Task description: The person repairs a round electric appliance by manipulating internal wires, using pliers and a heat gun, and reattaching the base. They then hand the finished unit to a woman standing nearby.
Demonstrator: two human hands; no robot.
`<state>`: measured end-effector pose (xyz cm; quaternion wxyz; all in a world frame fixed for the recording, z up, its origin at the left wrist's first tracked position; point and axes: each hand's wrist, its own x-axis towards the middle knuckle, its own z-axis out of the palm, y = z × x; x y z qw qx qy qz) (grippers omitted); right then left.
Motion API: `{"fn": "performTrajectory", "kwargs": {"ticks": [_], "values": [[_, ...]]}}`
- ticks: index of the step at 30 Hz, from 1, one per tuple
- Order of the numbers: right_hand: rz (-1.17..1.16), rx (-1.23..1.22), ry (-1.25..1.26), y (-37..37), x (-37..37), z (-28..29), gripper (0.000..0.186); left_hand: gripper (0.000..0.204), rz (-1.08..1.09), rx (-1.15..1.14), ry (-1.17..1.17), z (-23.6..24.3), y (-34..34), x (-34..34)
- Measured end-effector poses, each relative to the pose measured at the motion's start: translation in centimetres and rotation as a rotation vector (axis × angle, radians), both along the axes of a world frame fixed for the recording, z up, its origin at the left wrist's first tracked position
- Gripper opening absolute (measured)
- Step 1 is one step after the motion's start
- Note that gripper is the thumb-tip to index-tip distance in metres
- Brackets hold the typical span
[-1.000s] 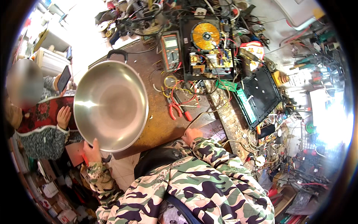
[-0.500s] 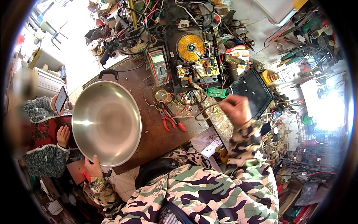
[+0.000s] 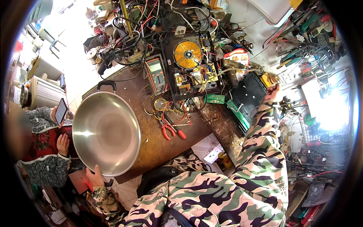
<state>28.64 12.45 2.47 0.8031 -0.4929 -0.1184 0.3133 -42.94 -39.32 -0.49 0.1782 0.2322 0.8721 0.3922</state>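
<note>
A large, shallow steel wok (image 3: 107, 132) with black loop handles rests on the left of the brown workbench. My left hand (image 3: 95, 178) grips its near rim beside the lower handle. My right arm reaches out to the right, and my right hand (image 3: 271, 94) has curled fingers near a yellow container (image 3: 268, 79). What those fingers hold, if anything, is too small to tell. An opened induction cooker (image 3: 196, 64) with a copper coil lies at the back centre, a grey cord (image 3: 242, 69) running rightward from it. A black panel (image 3: 247, 94) lies left of my right hand.
A multimeter (image 3: 156, 75) stands left of the cooker. Red-handled pliers (image 3: 167, 130), a screwdriver (image 3: 182, 134) and loose wires lie in front. A green circuit board (image 3: 214, 99) sits nearby. Another person's hand (image 3: 63, 144) is beside the wok. Tools crowd the right side.
My right hand has moved right and away from me; the cord it held by the bench front now stretches behind the black panel. My left hand stays on the wok's rim. The view has shifted slightly.
</note>
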Motion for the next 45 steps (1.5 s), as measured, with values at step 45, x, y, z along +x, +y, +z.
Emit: {"fn": "performTrajectory", "kwargs": {"ticks": [45], "values": [[1.639,-0.201,-0.688,-21.3,-39.7,-4.4,0.034,0.055,0.432,0.083,0.213,2.9,2.2,5.5]]}}
